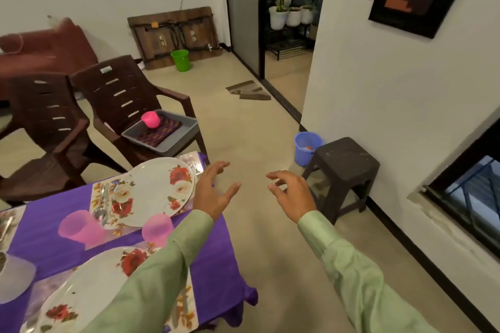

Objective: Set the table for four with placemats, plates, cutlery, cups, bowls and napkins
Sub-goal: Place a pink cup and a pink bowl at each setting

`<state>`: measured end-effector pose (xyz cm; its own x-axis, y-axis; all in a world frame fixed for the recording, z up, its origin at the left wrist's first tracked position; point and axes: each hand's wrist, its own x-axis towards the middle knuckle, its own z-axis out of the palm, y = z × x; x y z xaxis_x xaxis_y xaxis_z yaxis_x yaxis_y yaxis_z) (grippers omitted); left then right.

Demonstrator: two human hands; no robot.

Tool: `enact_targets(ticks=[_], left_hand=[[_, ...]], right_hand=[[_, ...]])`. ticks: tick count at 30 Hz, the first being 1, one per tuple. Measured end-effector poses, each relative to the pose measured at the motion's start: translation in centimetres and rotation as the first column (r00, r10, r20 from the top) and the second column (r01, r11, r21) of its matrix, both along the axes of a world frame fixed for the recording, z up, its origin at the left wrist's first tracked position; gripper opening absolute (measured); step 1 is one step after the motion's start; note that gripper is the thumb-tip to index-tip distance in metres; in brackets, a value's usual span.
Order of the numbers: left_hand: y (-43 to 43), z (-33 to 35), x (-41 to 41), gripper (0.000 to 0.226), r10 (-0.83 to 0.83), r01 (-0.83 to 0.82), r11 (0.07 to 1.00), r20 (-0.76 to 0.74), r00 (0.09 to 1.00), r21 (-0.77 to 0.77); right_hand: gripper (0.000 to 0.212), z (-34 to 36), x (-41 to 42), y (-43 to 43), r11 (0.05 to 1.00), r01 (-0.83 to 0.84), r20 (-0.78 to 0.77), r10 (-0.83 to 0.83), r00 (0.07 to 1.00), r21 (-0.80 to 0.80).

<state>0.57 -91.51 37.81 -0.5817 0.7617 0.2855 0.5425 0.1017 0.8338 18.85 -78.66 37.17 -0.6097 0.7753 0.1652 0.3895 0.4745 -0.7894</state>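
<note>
The table [211, 251] with a purple cloth fills the lower left. On it lie floral placemats [97, 194], a white flowered plate [157, 189], a second plate [89, 286], a spoon [101, 208] and two pink cups [81, 227] [157, 227]. A grey tray [186, 130] on a brown chair [119, 94] beyond the table holds a pink bowl [151, 119] and folded purple napkins [159, 134]. My left hand [213, 192] and my right hand [292, 194] hover empty past the table's corner, fingers spread, above the floor.
A second brown chair [46, 121] stands left of the first. A dark stool [343, 167] and a blue bucket [307, 147] sit by the right wall. A green bucket [180, 60] is far back by a wooden board. Open floor leads toward a doorway [286, 35].
</note>
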Motion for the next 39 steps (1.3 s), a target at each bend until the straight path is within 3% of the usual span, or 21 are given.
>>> enact_targets(ticks=[7,15,25,39], left_hand=[[7.0,-0.6,-0.3,0.057,0.013,-0.003,0.996,0.119,0.993,-0.085],[16.7,-4.3,-5.6,0.054,0.185,-0.174,0.982,0.238,0.953,-0.068],[25.3,-3.8,-14.7,0.053,0.347,-0.334,0.938,0.309,0.885,-0.097],[37.0,-4.2,-33.9,0.057,0.626,-0.621,0.770,0.368,0.688,-0.148]], right_hand=[[0.024,0.2,-0.5,7.8,0.999,-0.048,-0.022,0.048,0.999,-0.019],[0.024,-0.7,-6.5,19.8,0.989,-0.144,0.054,0.146,0.988,-0.043],[0.027,1.1,-20.3,31.6,0.943,-0.333,0.067,0.333,0.940,-0.023],[0.031,-1.8,-46.5,46.1,0.799,-0.589,0.093,0.600,0.795,-0.126]])
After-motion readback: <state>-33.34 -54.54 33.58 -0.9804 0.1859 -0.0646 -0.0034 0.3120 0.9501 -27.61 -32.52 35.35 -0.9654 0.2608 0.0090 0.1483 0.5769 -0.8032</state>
